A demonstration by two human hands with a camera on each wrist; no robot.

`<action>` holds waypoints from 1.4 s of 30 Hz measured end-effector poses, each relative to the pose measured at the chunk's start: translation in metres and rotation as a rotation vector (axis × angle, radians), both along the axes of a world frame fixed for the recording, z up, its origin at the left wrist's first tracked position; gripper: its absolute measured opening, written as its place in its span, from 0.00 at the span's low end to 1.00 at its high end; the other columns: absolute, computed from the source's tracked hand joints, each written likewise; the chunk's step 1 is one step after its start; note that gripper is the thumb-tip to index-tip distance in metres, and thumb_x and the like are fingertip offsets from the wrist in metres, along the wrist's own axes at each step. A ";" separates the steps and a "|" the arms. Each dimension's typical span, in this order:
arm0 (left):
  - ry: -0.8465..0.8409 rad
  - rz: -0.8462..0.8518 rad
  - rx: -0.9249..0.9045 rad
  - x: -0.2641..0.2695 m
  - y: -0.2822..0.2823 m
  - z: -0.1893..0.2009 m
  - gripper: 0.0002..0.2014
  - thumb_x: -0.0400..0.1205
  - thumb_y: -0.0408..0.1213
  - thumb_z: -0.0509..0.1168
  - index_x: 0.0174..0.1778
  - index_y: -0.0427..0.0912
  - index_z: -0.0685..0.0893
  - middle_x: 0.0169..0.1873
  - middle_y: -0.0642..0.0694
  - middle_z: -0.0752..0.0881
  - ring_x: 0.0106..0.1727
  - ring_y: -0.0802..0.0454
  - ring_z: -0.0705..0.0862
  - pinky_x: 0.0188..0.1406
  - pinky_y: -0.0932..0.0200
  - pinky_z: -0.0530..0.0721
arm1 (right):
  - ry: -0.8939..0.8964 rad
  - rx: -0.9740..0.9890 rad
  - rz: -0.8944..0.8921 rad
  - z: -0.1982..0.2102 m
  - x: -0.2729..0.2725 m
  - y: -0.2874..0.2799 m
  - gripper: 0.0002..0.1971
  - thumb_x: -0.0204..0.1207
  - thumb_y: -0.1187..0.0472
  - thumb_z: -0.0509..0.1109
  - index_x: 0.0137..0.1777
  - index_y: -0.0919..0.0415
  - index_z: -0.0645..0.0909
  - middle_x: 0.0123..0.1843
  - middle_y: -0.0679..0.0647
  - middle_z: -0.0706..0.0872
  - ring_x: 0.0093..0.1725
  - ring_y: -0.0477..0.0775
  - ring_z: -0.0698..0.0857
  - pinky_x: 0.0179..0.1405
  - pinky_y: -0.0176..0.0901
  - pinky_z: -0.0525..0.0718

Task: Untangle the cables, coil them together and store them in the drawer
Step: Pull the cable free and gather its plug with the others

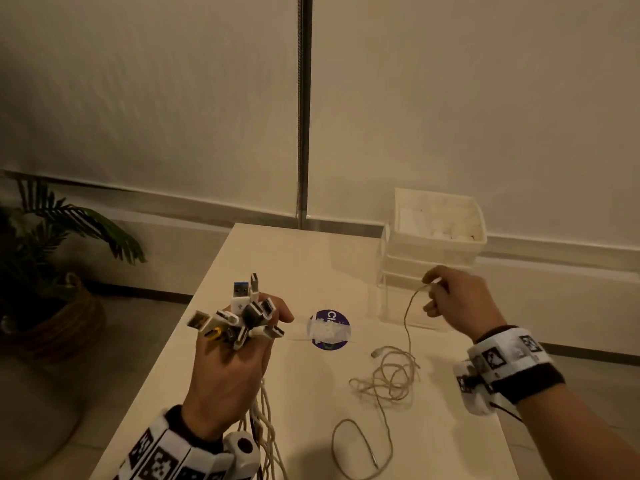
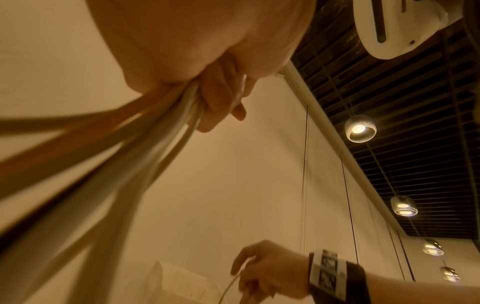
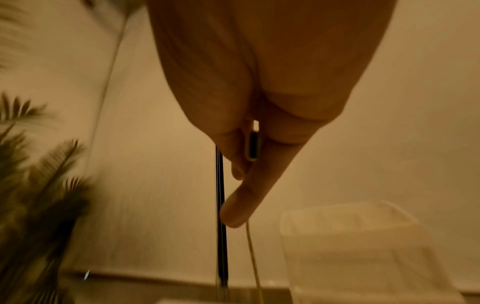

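- My left hand (image 1: 228,372) grips a bundle of cables (image 1: 263,420) — fingers curled tight round the cords, a cluster of plugs (image 1: 239,320) fanning out above the fist, over the table's left edge.
- The cords hang down from that fist toward the near edge and run out of the head view at the bottom.
- My right hand (image 1: 457,299) pinches one thin cable (image 1: 408,323) near its end; in the right wrist view a small connector (image 3: 253,147) sits between the curled fingers (image 3: 235,207) and the palm.
- That cable drops to a loose tangle (image 1: 391,375) on the table (image 1: 311,265), then trails into a wide loop (image 1: 360,448) close to the near edge.
- The drawer unit (image 1: 433,244) stands at the far right corner, just beyond my right hand; its top tray holds pale items I cannot make out.
- A round purple sticker (image 1: 329,329) lies between the hands, with bare tabletop around it and beyond it to the far edge.
- A potted plant (image 1: 52,258) stands on the floor, well left of the table.
- The wrist views are blurred — whether any lower drawer is open, I cannot tell.
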State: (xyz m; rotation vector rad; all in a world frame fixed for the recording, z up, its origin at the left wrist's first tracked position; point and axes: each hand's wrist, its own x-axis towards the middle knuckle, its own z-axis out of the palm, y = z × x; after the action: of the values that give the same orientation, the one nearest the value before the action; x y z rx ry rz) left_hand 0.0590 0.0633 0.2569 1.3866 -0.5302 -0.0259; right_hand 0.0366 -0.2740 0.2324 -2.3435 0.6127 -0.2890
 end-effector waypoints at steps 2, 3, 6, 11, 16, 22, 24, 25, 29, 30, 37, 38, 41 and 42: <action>-0.038 -0.013 0.050 0.002 -0.001 -0.001 0.15 0.74 0.61 0.66 0.43 0.54 0.87 0.20 0.57 0.79 0.19 0.64 0.71 0.21 0.72 0.71 | -0.143 0.260 -0.062 0.029 0.000 0.009 0.11 0.78 0.73 0.60 0.49 0.65 0.84 0.34 0.62 0.89 0.28 0.53 0.90 0.30 0.40 0.89; -0.055 -0.024 0.061 0.004 -0.002 0.000 0.12 0.75 0.56 0.65 0.45 0.55 0.88 0.20 0.56 0.79 0.20 0.63 0.70 0.21 0.70 0.71 | -0.207 0.475 -0.077 0.040 -0.001 0.015 0.10 0.78 0.74 0.61 0.51 0.69 0.84 0.36 0.64 0.88 0.30 0.58 0.91 0.32 0.46 0.91; -0.064 -0.065 0.018 0.006 -0.011 0.008 0.11 0.75 0.52 0.65 0.49 0.59 0.90 0.18 0.56 0.77 0.19 0.60 0.67 0.20 0.68 0.69 | -0.276 1.133 0.027 0.065 -0.014 0.039 0.16 0.82 0.68 0.55 0.61 0.72 0.80 0.54 0.66 0.89 0.49 0.65 0.91 0.47 0.60 0.89; -0.090 -0.162 -0.002 0.014 -0.024 0.024 0.18 0.80 0.39 0.63 0.66 0.48 0.85 0.22 0.55 0.72 0.23 0.71 0.77 0.28 0.81 0.72 | -0.271 0.962 0.216 0.070 -0.038 0.084 0.19 0.78 0.82 0.56 0.62 0.68 0.81 0.58 0.62 0.90 0.56 0.63 0.89 0.49 0.54 0.89; -0.011 -0.225 0.013 0.011 -0.041 0.031 0.16 0.83 0.48 0.61 0.67 0.59 0.83 0.22 0.60 0.65 0.21 0.62 0.63 0.21 0.67 0.65 | -0.302 0.584 0.311 0.069 -0.054 0.122 0.08 0.77 0.72 0.70 0.52 0.63 0.86 0.44 0.54 0.94 0.47 0.52 0.92 0.44 0.39 0.89; 0.083 -0.370 0.039 0.007 -0.047 0.031 0.31 0.73 0.71 0.64 0.68 0.59 0.83 0.20 0.46 0.59 0.19 0.53 0.57 0.22 0.58 0.57 | -0.449 0.110 0.284 0.072 -0.065 0.158 0.11 0.78 0.48 0.64 0.39 0.49 0.84 0.40 0.41 0.86 0.41 0.44 0.86 0.42 0.32 0.82; 0.094 -0.419 0.029 0.005 -0.048 0.033 0.29 0.77 0.66 0.64 0.70 0.54 0.83 0.21 0.43 0.60 0.17 0.48 0.61 0.19 0.60 0.61 | -0.408 0.279 0.278 0.073 -0.063 0.166 0.16 0.78 0.44 0.59 0.39 0.52 0.82 0.39 0.49 0.86 0.39 0.49 0.87 0.43 0.42 0.88; 0.091 -0.428 0.032 0.005 -0.048 0.033 0.28 0.78 0.64 0.64 0.69 0.52 0.83 0.21 0.45 0.61 0.16 0.47 0.63 0.19 0.62 0.62 | -0.388 0.331 0.286 0.074 -0.062 0.171 0.16 0.80 0.47 0.60 0.39 0.54 0.81 0.38 0.51 0.86 0.37 0.51 0.87 0.41 0.45 0.89; 0.143 -0.386 0.005 0.007 -0.047 0.030 0.30 0.69 0.68 0.72 0.59 0.51 0.89 0.18 0.50 0.66 0.18 0.54 0.60 0.21 0.60 0.59 | -0.394 0.133 0.298 0.077 -0.060 0.176 0.14 0.85 0.56 0.59 0.36 0.49 0.76 0.34 0.45 0.81 0.36 0.46 0.80 0.36 0.35 0.79; 0.134 -0.369 0.005 0.009 -0.046 0.028 0.30 0.69 0.67 0.73 0.58 0.49 0.90 0.18 0.46 0.67 0.18 0.54 0.61 0.20 0.61 0.61 | -0.357 0.100 0.322 0.077 -0.060 0.175 0.14 0.85 0.58 0.58 0.36 0.49 0.76 0.34 0.46 0.81 0.37 0.46 0.80 0.37 0.36 0.78; 0.039 -0.307 0.029 -0.001 -0.051 0.029 0.12 0.80 0.39 0.70 0.48 0.32 0.90 0.20 0.53 0.80 0.18 0.59 0.72 0.18 0.68 0.71 | -0.192 -0.052 0.415 0.070 -0.056 0.175 0.11 0.82 0.60 0.60 0.42 0.53 0.82 0.39 0.49 0.88 0.38 0.51 0.85 0.40 0.45 0.85; 0.037 -0.278 0.010 -0.002 -0.052 0.029 0.11 0.81 0.34 0.69 0.48 0.27 0.88 0.20 0.54 0.81 0.19 0.62 0.75 0.19 0.71 0.72 | -0.225 -0.047 0.425 0.070 -0.056 0.175 0.11 0.82 0.59 0.60 0.41 0.51 0.81 0.38 0.48 0.88 0.37 0.50 0.85 0.39 0.45 0.84; 0.064 -0.156 -0.067 0.001 -0.047 0.034 0.15 0.77 0.45 0.73 0.40 0.33 0.82 0.21 0.54 0.80 0.17 0.61 0.73 0.17 0.68 0.70 | -0.240 0.007 0.474 0.068 -0.063 0.170 0.13 0.84 0.52 0.61 0.37 0.46 0.80 0.28 0.40 0.83 0.31 0.45 0.82 0.34 0.39 0.80; 0.111 -0.098 -0.113 0.005 -0.043 0.037 0.18 0.73 0.51 0.74 0.38 0.38 0.80 0.22 0.53 0.79 0.17 0.60 0.70 0.15 0.67 0.68 | -0.218 0.083 0.496 0.064 -0.065 0.165 0.14 0.84 0.52 0.61 0.36 0.46 0.81 0.25 0.39 0.81 0.27 0.44 0.80 0.31 0.36 0.77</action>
State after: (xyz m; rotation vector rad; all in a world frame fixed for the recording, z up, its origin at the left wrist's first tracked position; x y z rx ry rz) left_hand 0.0638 0.0204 0.2937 1.2408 -0.4990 -0.1488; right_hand -0.0282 -0.1089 0.2966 -2.2553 -0.0653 -0.2762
